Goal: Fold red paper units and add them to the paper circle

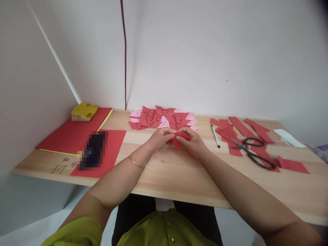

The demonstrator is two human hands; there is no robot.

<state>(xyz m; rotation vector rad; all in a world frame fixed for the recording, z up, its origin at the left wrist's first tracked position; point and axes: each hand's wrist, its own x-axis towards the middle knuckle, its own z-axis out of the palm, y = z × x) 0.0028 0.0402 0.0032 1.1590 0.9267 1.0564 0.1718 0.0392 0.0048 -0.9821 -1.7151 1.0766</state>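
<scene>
A small piece of folded red paper (pixel 176 141) is pinched between both my hands, just above the middle of the table. My left hand (pixel 161 138) closes thumb and fingers on its left side. On the other side my right hand (pixel 189 139) grips it, the thumb lying across its front. Part of the paper is hidden behind the fingers. Right behind my hands lies a pile of folded red and pink paper pieces (pixel 151 118) with pointed ends.
Black-handled scissors (pixel 246 148) rest on red paper strips (pixel 239 126) at the right, beside a pen (pixel 215 136) and a white strip (pixel 288 137). At left are red sheets (pixel 61 133), a yellow packet (pixel 84 112) and a blurred dark object (pixel 93 150).
</scene>
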